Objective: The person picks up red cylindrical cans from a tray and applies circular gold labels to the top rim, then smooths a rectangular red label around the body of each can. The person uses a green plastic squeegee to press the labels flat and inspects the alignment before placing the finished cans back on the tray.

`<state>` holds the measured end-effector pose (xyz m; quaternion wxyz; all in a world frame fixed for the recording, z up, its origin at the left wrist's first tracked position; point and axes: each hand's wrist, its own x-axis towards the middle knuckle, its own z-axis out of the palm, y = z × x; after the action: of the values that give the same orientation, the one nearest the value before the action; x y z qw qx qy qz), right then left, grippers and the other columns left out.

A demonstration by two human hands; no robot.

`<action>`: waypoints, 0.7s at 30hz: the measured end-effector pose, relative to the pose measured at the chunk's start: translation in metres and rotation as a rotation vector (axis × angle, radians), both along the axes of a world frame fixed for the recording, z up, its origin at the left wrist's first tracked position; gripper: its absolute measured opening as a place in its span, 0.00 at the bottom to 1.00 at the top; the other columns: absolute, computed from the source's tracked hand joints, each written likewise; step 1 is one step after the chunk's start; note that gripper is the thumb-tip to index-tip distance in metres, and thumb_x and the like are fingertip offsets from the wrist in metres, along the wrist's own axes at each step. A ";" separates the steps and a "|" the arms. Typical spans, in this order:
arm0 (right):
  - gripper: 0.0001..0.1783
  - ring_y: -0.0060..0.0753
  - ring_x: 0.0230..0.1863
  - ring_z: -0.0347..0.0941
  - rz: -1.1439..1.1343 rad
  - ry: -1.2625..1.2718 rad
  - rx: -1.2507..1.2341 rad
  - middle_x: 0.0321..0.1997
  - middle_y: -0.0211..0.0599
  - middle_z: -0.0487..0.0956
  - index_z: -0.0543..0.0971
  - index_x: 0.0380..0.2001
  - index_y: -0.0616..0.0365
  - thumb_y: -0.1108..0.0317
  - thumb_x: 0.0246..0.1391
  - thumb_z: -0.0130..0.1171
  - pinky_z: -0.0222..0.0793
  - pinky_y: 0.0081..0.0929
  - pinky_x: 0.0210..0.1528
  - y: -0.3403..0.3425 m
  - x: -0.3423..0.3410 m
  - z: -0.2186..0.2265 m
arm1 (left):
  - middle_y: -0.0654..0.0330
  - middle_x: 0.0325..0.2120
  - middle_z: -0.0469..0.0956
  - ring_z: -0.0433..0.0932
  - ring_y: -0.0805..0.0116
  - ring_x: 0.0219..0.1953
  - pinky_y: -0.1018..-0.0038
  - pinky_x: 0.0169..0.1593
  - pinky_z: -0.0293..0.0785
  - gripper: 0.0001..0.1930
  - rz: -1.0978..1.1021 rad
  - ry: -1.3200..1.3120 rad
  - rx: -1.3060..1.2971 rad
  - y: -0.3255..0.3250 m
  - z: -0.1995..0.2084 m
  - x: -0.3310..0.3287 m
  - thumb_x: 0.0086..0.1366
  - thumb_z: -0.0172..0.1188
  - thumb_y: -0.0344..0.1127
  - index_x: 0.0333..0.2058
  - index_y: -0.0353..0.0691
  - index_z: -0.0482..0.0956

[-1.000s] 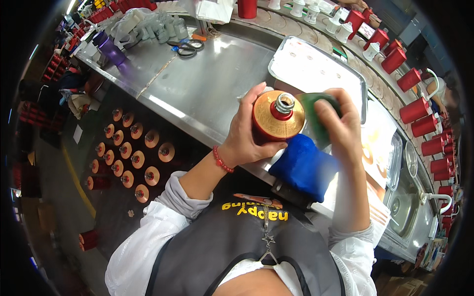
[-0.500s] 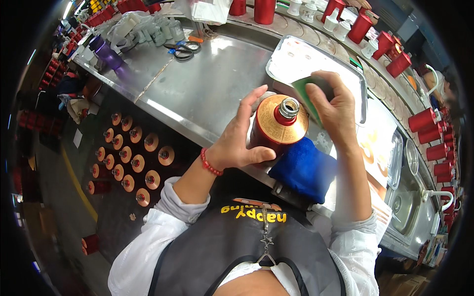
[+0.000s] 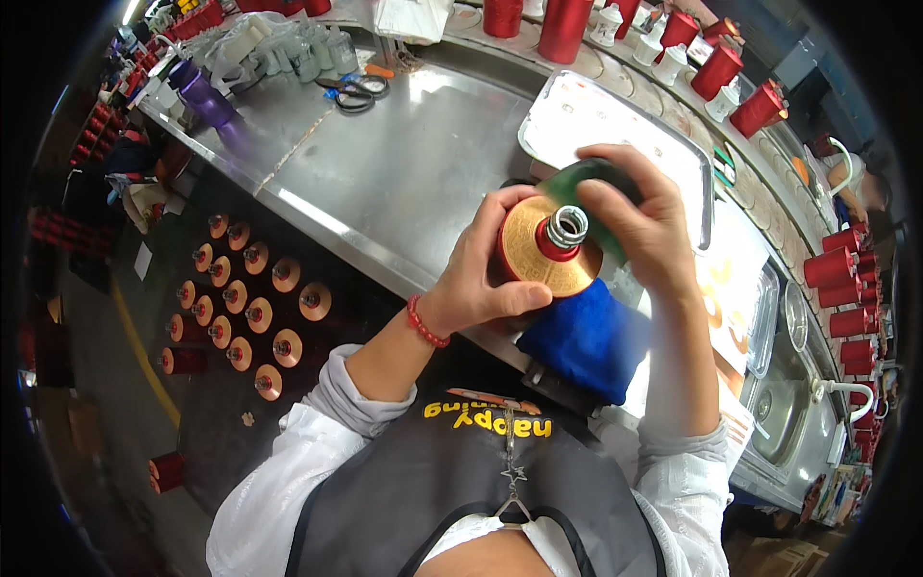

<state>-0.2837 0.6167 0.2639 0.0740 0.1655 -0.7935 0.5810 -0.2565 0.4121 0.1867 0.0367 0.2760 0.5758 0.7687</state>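
My left hand (image 3: 481,274) is wrapped round a red bottle (image 3: 540,262) with a gold patterned shoulder and an uncapped glass neck tilted toward me. The fingers lie along its far left side, the thumb on the near edge. In my right hand (image 3: 646,212), pinched between thumb and fingers, is a green flat piece (image 3: 569,179), dark toward the palm and blurred. It reaches behind the bottle's neck, close to the gold shoulder; whether it touches cannot be made out. Just under the bottle, a blue cloth (image 3: 588,344) drapes over a support at the table edge.
A white tray (image 3: 567,125) lies beyond my right hand. Scissors (image 3: 356,93) and a purple bottle (image 3: 204,100) rest on the metal table (image 3: 385,183). Red bottles (image 3: 565,31) and white figures stand along a curved conveyor; more gold-topped bottles (image 3: 260,314) are grouped below left. A sink (image 3: 777,418) is at right.
The green piece has moved left, from beside the bottle to behind its neck. The bottle has shifted slightly right and turned, and my left fingers have closed farther round it.
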 end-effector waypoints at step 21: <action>0.16 0.22 0.39 0.75 -0.204 0.182 0.350 0.38 0.29 0.81 0.80 0.45 0.61 0.65 0.57 0.68 0.73 0.21 0.45 -0.005 -0.022 0.000 | 0.52 0.58 0.69 0.70 0.63 0.60 0.67 0.65 0.65 0.49 -0.045 -0.082 0.006 -0.006 0.009 -0.002 0.55 0.74 0.51 0.65 0.34 0.56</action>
<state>-0.3061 0.6113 0.2637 0.1740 0.1463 -0.8849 0.4064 -0.2585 0.4061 0.1961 0.0766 0.2573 0.5652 0.7801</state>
